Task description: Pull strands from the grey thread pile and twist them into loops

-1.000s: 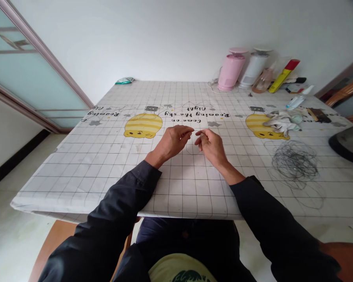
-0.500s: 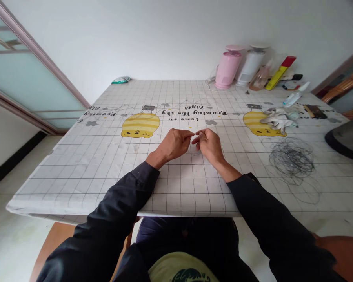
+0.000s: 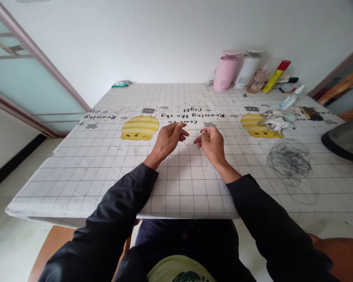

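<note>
Both my hands are above the middle of the table, a small gap between their fingertips. My left hand (image 3: 168, 140) has its thumb and forefinger close together on a thin dark thread, the other fingers loosely bent. A short curve of the thread (image 3: 186, 143) shows just below those fingers; most of it is too fine to follow. My right hand (image 3: 211, 143) pinches with thumb and forefinger, its other fingers curled underneath; the thread in that pinch is barely visible. To the right lies a loose tangle of dark thread (image 3: 288, 158) with stray loops around it.
A checked tablecloth (image 3: 106, 172) covers the table. A crumpled cloth glove (image 3: 278, 120) and a dark metallic appliance (image 3: 345, 139) sit at the right. Toward the wall stand a pink cylinder (image 3: 225, 72), a white cylinder (image 3: 247, 70), bottles and a yellow-red can (image 3: 276, 76). A green packet (image 3: 121, 84) lies back left.
My hands have moved slightly apart from nearly touching fingertips. The left hand's fingers have loosened and turned upward, while the right hand keeps its pinch. The view has shifted slightly.
</note>
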{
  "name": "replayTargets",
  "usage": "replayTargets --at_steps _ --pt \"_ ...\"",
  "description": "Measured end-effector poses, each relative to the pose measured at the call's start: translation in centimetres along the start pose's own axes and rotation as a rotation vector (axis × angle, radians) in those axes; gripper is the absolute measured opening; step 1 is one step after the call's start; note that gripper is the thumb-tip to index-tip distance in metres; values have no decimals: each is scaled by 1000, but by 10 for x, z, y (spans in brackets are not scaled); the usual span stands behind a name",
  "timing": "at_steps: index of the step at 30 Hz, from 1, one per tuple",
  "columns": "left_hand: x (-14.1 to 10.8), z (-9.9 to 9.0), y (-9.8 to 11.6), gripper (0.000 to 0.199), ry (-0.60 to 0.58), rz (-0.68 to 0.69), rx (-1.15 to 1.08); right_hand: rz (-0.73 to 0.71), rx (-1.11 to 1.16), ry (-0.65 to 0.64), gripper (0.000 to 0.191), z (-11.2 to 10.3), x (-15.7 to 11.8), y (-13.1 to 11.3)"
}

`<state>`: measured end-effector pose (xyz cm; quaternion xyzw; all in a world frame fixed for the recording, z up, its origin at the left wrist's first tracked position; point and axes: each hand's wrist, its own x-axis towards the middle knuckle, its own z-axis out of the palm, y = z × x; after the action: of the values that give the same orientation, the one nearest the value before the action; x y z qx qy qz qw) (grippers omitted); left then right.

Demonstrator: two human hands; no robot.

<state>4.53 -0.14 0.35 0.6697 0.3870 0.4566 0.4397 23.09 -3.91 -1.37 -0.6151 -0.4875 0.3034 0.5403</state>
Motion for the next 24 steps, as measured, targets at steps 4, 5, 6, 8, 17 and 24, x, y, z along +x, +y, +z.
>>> replayTargets --at_steps 4,5,6,8,17,24 --pt "-2 3 -1 64 22 -84 -79 -18 23 52 6 -4 3 0" --pt "-3 4 0 62 2 -110 -80 -22 32 63 6 -5 4 1" --pt "-4 6 1 58 -27 -134 -82 -29 38 71 6 -6 4 1" --pt "-6 9 1 48 -83 -165 -119 -45 43 77 6 -6 4 3" --pt "-1 6 -5 35 -101 -202 -562 -5 254 -180 14 -15 9 4" --pt "-3 6 4 47 -103 -241 -643 15 369 -251 38 -24 9 -3"
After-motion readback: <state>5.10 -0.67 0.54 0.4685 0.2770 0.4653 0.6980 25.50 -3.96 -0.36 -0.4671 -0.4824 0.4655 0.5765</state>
